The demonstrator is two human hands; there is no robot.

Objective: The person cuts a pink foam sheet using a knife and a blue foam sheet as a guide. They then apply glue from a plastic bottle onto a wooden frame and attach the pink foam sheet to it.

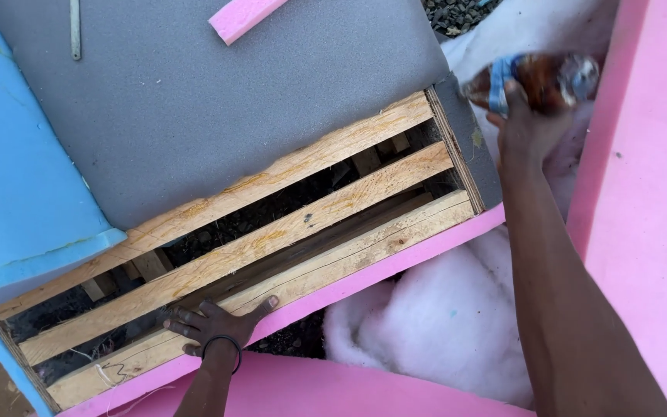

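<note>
Head view: right hand (523, 123) wrapped around blurred bottle (538, 79), long axis sideways, beyond slat frame (272, 239); left hand (214, 324) spread flat on nearest slat

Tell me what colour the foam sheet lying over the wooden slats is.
Grey foam sheet, seen in the head view.

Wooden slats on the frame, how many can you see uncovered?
3 long slats: the upper slat beside the grey foam, the middle slat, and the lower slat under the left hand. More may lie hidden under the foam.
</note>
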